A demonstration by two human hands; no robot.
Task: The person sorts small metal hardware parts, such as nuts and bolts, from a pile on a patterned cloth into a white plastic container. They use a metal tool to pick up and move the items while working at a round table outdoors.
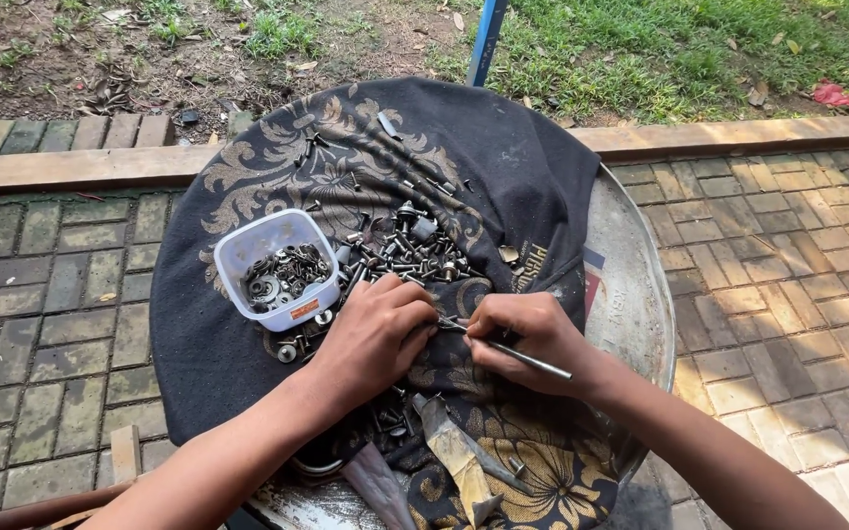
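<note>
Both our hands meet low on the dark patterned cloth (248, 324). Left hand (370, 334) curled nearly closed, fingertips pinching something small; we cannot tell what. Right hand (527, 339) closed around a thin metal rod (517, 353), its tip pointing toward the left fingers.

To do this well, we judge: brace the wrists on the surface, keep the rod tip steady, and pin the small piece firmly so it cannot roll into the folds.

The pile of screws and bolts (400, 250) lies just beyond our knuckles, dull grey, threaded, tangled. A white plastic tub (272, 265), square with rounded corners, holds washers and nuts. The cloth drapes a round metal drum (635, 294), scuffed.
</note>
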